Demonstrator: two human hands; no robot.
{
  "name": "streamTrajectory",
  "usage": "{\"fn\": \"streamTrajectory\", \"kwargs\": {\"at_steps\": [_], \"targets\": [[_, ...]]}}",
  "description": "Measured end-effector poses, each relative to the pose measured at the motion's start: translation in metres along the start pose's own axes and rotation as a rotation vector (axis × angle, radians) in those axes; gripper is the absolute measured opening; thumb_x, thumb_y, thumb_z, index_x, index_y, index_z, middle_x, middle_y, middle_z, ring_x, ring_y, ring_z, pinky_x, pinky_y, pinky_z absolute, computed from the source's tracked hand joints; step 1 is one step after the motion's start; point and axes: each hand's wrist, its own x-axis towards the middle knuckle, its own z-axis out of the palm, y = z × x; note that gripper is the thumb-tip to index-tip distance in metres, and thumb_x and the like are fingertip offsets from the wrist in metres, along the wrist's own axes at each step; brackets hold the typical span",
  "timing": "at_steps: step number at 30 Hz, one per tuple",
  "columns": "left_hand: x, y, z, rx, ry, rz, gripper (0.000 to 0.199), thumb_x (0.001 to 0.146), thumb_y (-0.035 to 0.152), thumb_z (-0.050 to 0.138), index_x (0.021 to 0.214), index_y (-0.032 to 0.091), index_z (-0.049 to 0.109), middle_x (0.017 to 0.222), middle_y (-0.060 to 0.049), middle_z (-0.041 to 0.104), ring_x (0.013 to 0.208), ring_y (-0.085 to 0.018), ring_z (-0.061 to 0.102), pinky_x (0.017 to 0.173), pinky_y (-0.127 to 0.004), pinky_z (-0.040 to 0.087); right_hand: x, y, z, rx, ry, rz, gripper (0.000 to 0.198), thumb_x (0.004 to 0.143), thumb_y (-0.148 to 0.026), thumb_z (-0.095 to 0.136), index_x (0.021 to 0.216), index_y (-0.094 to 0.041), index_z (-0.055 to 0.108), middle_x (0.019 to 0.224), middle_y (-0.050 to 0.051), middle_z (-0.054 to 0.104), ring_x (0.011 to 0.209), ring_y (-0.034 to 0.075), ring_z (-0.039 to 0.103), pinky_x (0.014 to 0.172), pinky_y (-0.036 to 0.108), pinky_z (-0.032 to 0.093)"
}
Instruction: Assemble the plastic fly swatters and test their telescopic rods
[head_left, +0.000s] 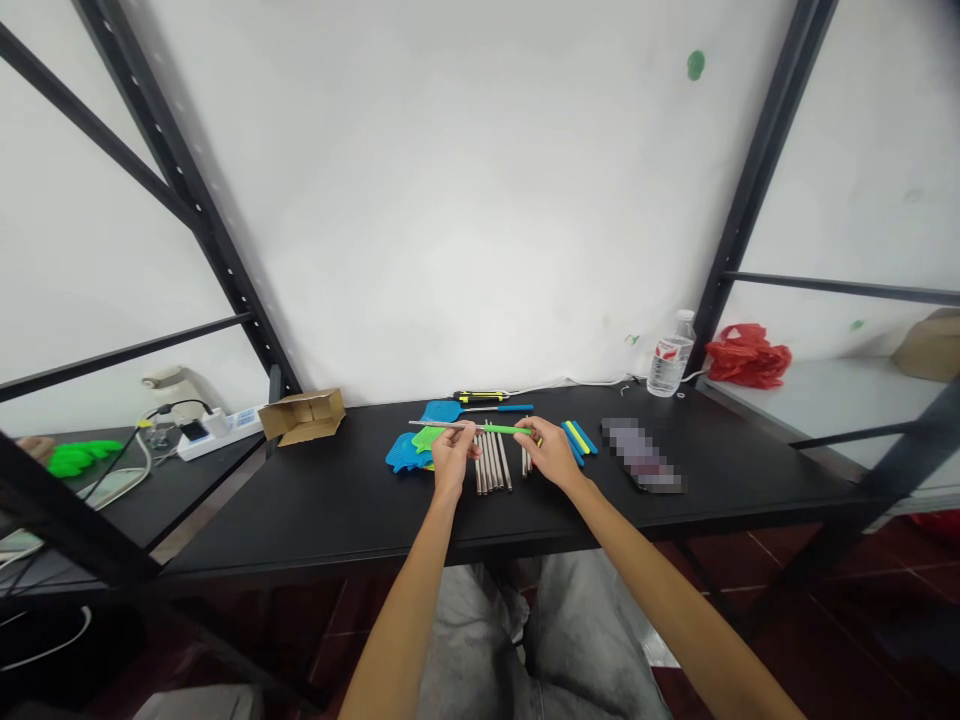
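Note:
My left hand pinches a metal rod, held level above the table. At the rod's right end is a green handle sleeve, which my right hand grips. Below and between my hands lie several bare metal rods side by side, with a few more partly hidden by my right hand. Blue fly swatter heads and a green one rest to the left. Behind, a blue fly swatter with a blue handle lies flat. Blue and yellow handle sleeves lie right of my right hand.
An open cardboard box stands at the left of the black table. Yellow-and-black cutters or similar tools lie by the wall. A blurred phone-like object, a water bottle and a red plastic bag are at right.

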Motion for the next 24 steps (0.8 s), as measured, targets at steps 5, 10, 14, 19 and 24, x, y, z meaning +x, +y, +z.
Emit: {"fn": "streamTrajectory", "kwargs": {"at_steps": [5, 10, 14, 19, 24], "targets": [[-0.0009, 0.0007, 0.0008, 0.008, -0.023, -0.001, 0.042, 0.074, 0.049, 0.076, 0.094, 0.014, 0.067, 0.084, -0.006, 0.072, 0.050, -0.009, 0.057, 0.048, -0.022, 0.047, 0.0000, -0.0019, -0.0010, -0.001, -0.010, -0.024, 0.025, 0.093, -0.043, 0.054, 0.099, -0.023, 0.068, 0.084, 0.003, 0.068, 0.067, 0.018, 0.058, 0.065, 0.030, 0.044], [-0.0023, 0.0038, 0.0029, 0.034, -0.038, -0.004, 0.042, 0.072, 0.049, 0.077, 0.093, 0.013, 0.068, 0.081, -0.005, 0.070, 0.049, -0.010, 0.057, 0.048, -0.023, 0.047, 0.0001, -0.0032, -0.0010, -0.009, -0.016, -0.041, 0.026, 0.093, -0.044, 0.054, 0.097, -0.023, 0.069, 0.085, 0.003, 0.069, 0.067, 0.018, 0.057, 0.066, 0.029, 0.044], [-0.0034, 0.0057, 0.0046, 0.039, -0.052, -0.011, 0.042, 0.073, 0.049, 0.077, 0.093, 0.013, 0.068, 0.080, -0.006, 0.070, 0.049, -0.010, 0.057, 0.047, -0.024, 0.046, -0.0001, -0.0024, -0.0006, -0.009, -0.015, -0.055, 0.025, 0.094, -0.042, 0.055, 0.096, -0.022, 0.069, 0.084, 0.003, 0.068, 0.065, 0.017, 0.056, 0.065, 0.029, 0.043], [-0.0048, 0.0071, 0.0063, 0.055, -0.067, -0.017, 0.043, 0.073, 0.049, 0.077, 0.094, 0.012, 0.068, 0.080, -0.007, 0.071, 0.049, -0.010, 0.057, 0.047, -0.024, 0.046, -0.0005, -0.0011, -0.0005, -0.026, -0.008, -0.061, 0.026, 0.093, -0.043, 0.055, 0.096, -0.022, 0.070, 0.082, 0.003, 0.068, 0.063, 0.016, 0.055, 0.064, 0.029, 0.042], [-0.0067, 0.0097, 0.0085, 0.059, -0.073, -0.027, 0.045, 0.071, 0.050, 0.078, 0.094, 0.012, 0.068, 0.079, -0.007, 0.072, 0.048, -0.010, 0.056, 0.046, -0.024, 0.046, -0.0005, -0.0015, -0.0008, -0.017, -0.016, -0.057, 0.027, 0.093, -0.043, 0.055, 0.095, -0.021, 0.070, 0.082, 0.003, 0.068, 0.062, 0.016, 0.055, 0.062, 0.028, 0.042]]}}
